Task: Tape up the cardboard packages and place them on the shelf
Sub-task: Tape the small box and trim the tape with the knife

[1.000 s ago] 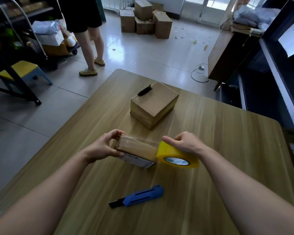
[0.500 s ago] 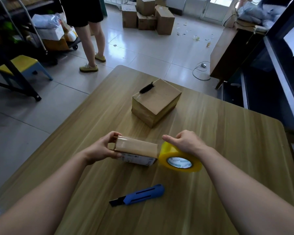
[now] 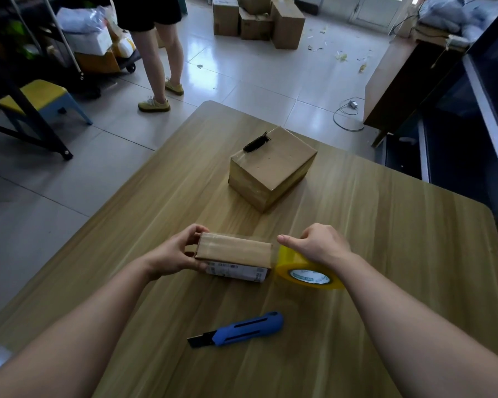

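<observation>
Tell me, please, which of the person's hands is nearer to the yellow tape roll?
Right. The right hand grips the top of the tape roll; the left hand holds the opposite end of the small package, which lies between it and the roll.

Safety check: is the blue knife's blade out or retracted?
Out: the blue knife shows a dark blade section jutting past its handle, on the table.
</observation>
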### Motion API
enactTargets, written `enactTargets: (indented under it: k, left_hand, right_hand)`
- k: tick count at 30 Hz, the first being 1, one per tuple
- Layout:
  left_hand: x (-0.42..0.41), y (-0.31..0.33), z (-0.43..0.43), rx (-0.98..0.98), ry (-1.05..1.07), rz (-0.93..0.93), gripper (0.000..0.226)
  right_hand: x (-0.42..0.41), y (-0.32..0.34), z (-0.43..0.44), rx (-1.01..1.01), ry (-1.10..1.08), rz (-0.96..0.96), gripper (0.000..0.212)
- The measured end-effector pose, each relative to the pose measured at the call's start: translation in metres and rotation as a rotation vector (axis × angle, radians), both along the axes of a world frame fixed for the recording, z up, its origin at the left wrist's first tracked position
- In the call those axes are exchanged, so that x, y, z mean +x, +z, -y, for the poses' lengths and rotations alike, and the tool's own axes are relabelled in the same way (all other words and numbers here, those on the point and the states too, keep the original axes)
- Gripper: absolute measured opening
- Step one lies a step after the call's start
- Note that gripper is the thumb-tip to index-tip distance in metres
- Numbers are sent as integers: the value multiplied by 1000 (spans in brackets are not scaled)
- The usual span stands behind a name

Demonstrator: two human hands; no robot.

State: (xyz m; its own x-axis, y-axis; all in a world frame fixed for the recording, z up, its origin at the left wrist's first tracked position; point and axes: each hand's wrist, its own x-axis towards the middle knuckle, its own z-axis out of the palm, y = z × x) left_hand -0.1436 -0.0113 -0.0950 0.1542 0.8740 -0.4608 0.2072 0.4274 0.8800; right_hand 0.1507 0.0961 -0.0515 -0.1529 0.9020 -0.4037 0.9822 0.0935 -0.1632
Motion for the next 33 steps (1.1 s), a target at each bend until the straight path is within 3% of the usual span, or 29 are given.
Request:
enactTargets:
  k: [33]
  left_hand:
    - [-4, 0, -2, -12, -37, -48, 63]
  right_hand:
    - [-21, 4, 5, -7, 79, 278, 71]
